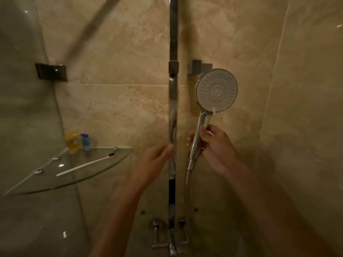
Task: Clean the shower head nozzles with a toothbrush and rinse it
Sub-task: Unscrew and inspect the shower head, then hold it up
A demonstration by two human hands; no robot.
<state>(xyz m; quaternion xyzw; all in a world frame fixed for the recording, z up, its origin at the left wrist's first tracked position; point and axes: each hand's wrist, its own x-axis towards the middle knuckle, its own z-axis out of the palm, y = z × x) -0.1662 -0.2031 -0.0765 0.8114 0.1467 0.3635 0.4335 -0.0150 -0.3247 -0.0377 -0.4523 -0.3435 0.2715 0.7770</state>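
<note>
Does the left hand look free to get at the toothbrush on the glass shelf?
Probably yes. The left hand holds nothing, and the toothbrush lies uncovered on the glass shelf to its left, with nothing between them.

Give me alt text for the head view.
Right hand grips the shower head by its handle, nozzles facing the camera; left hand hangs empty beside the rail. The toothbrush lies on the shelf.

Right hand (215,147) gripping, left hand (156,162) loosely curled, empty
</note>
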